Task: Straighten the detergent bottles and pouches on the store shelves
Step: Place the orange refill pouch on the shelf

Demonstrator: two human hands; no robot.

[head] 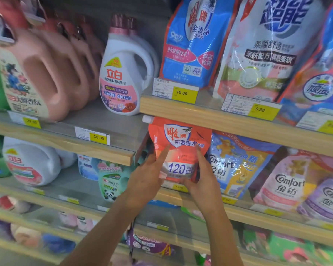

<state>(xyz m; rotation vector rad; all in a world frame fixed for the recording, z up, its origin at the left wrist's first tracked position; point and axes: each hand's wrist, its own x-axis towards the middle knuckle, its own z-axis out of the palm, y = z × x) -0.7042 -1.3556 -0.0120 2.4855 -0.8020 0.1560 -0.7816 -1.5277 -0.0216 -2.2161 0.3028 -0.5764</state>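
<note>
Head view — orange pouch point(181, 139) — "120", 雕牌

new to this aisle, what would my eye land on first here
The red pouch at centre, held between the left hand and right hand just under a wooden shelf edge. Next, the row of pink jugs at upper left, and the yellow price tags along the shelves.

We see bright, even light with soft shadows under the shelf boards point(238, 127). Glare streaks the glossy white pouch point(267, 45). Shelf lines bow toward the edges, and the pink bottles point(46, 70) and lowest shelves point(27, 250) blur.
</note>
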